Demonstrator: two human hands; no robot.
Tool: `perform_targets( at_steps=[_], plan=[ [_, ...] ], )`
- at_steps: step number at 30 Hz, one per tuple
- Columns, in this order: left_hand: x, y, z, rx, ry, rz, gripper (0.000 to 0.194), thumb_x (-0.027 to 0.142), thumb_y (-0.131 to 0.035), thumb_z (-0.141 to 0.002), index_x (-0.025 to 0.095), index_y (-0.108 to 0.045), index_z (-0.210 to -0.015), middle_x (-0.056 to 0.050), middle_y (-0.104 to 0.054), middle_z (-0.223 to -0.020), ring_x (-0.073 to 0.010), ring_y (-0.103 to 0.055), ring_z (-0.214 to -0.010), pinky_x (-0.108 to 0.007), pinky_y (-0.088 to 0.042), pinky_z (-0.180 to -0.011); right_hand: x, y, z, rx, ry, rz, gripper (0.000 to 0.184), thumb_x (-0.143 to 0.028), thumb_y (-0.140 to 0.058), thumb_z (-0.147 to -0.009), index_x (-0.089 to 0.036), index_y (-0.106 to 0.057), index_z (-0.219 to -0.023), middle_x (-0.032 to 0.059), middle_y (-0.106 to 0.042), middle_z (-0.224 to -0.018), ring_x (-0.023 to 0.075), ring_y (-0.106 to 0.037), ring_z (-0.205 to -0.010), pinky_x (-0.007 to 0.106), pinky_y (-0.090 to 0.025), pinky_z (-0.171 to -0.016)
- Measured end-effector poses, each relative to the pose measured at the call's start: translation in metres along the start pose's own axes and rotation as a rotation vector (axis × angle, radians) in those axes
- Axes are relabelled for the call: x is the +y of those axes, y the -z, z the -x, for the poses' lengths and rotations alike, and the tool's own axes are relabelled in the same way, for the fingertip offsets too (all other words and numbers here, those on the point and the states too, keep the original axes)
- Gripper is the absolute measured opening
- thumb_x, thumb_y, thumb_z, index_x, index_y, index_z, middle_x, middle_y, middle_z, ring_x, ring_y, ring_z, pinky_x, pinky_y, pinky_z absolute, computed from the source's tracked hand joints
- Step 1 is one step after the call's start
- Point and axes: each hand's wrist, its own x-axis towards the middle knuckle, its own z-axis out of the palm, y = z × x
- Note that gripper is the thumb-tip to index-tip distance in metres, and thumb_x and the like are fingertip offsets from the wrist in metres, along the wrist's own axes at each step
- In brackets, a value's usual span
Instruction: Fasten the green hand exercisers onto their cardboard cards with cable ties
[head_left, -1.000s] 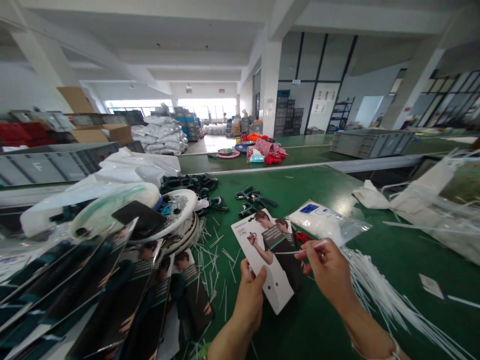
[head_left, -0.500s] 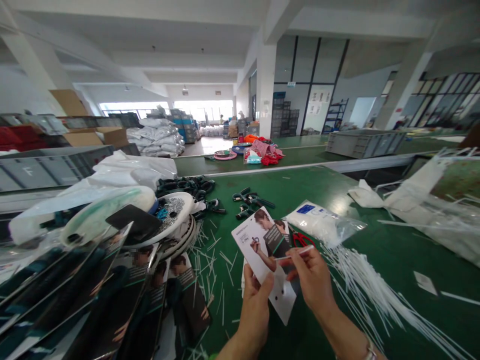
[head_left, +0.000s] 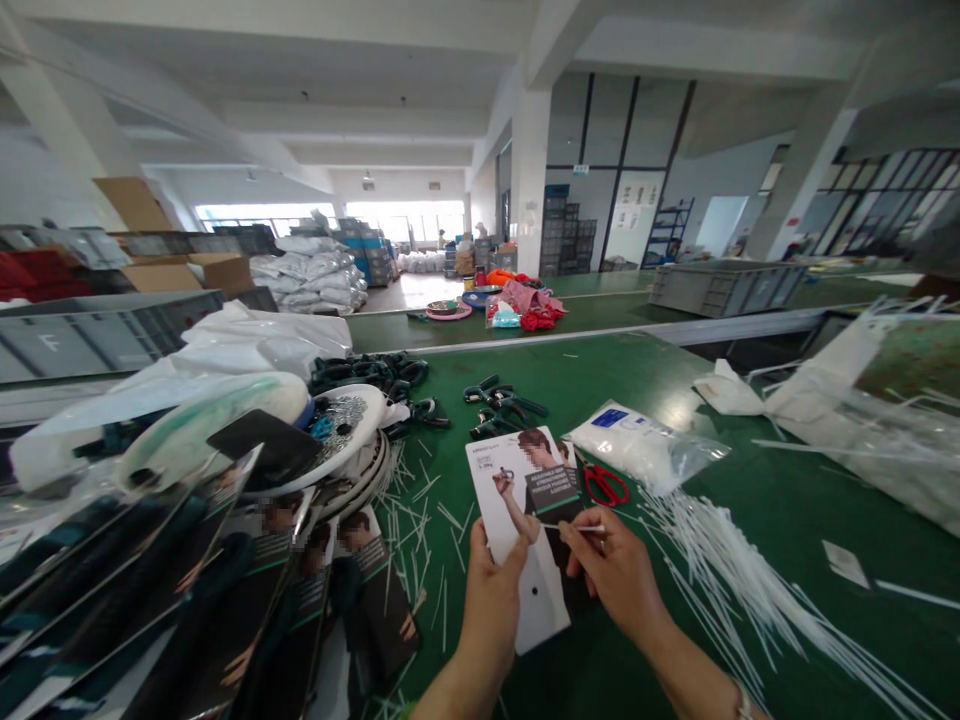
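My left hand (head_left: 491, 610) holds a white-and-black product card (head_left: 517, 510) upright by its lower edge. The card shows a printed picture of a person with a pixelated face, and a small round hole sits near its bottom. My right hand (head_left: 611, 575) pinches a thin white cable tie (head_left: 574, 527) between finger and thumb. The tie's tip lies across the card's front. Red-handled scissors (head_left: 606, 486) lie just beyond the card, next to a clear bag of white items (head_left: 645, 450).
A loose heap of white cable ties (head_left: 750, 585) lies right of my hands on the green workbench (head_left: 675, 385). Stacked cards (head_left: 255, 590), white discs and black grip parts crowd the left. Plastic sheeting lies right; grey crates and sacks stand beyond.
The card has turned more upright and shifted slightly up. My right hand has moved left, bringing the cable tie across the card's front.
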Motion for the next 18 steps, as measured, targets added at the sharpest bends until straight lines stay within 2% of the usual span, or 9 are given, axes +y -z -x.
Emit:
perform_targets(
  at_steps=[3,6,8,10,13,18],
  plan=[
    [0.004,0.002,-0.002,-0.007,0.056,0.006,0.064,0.032,-0.076,-0.058,0.022,-0.044,-0.112,-0.006,-0.068,-0.095,-0.0218,-0.065,-0.081,-0.031,-0.049,-0.070,0.001,0.010,-0.002,-0.022,0.103,0.106,0.025,-0.044,-0.055,-0.079,-0.019,-0.056,-0.084,-0.0034,-0.059,-0.051,0.0095,-0.049,-0.035,0.020,-0.037,-0.035],
    [0.007,0.005,-0.005,-0.001,0.095,0.016,0.066,0.030,-0.078,-0.053,0.021,-0.047,-0.111,-0.006,-0.069,-0.092,-0.0231,-0.066,-0.081,-0.031,-0.049,-0.070,0.000,0.021,-0.004,-0.065,0.260,0.253,0.022,-0.041,-0.055,-0.079,-0.021,-0.062,-0.084,0.0014,-0.066,-0.068,0.0136,-0.061,-0.051,0.024,-0.049,-0.050],
    [0.011,0.007,-0.008,-0.001,0.112,0.023,0.067,0.028,-0.079,-0.052,0.021,-0.049,-0.112,-0.006,-0.069,-0.092,-0.0232,-0.066,-0.080,-0.032,-0.049,-0.070,-0.003,0.028,-0.005,-0.101,0.391,0.377,0.020,-0.038,-0.054,-0.081,-0.022,-0.065,-0.083,0.0035,-0.068,-0.077,0.0161,-0.064,-0.066,0.027,-0.052,-0.063],
    [0.014,0.008,-0.009,-0.010,0.131,0.026,0.067,0.026,-0.079,-0.052,0.020,-0.050,-0.112,-0.007,-0.069,-0.093,-0.0230,-0.066,-0.077,-0.032,-0.050,-0.069,-0.005,0.033,-0.006,-0.123,0.491,0.499,0.020,-0.037,-0.051,-0.083,-0.023,-0.065,-0.083,0.0043,-0.068,-0.079,0.0169,-0.064,-0.074,0.028,-0.050,-0.069],
    [0.018,0.007,-0.007,-0.039,0.162,0.041,0.070,0.026,-0.079,-0.053,0.019,-0.049,-0.115,-0.009,-0.069,-0.092,-0.0232,-0.066,-0.074,-0.032,-0.050,-0.068,-0.009,0.031,-0.006,-0.129,0.565,0.666,0.026,-0.036,-0.043,-0.088,-0.023,-0.064,-0.081,0.0043,-0.066,-0.073,0.0158,-0.063,-0.069,0.026,-0.048,-0.065],
    [0.015,0.003,0.001,-0.122,0.214,0.049,0.077,0.028,-0.077,-0.057,0.022,-0.042,-0.126,-0.007,-0.069,-0.092,-0.0210,-0.066,-0.070,-0.031,-0.049,-0.066,-0.016,0.009,-0.001,-0.096,0.636,0.935,0.031,-0.028,-0.038,-0.090,-0.018,-0.063,-0.075,0.0064,-0.063,-0.067,0.0164,-0.061,-0.063,0.025,-0.045,-0.059]
  ],
)
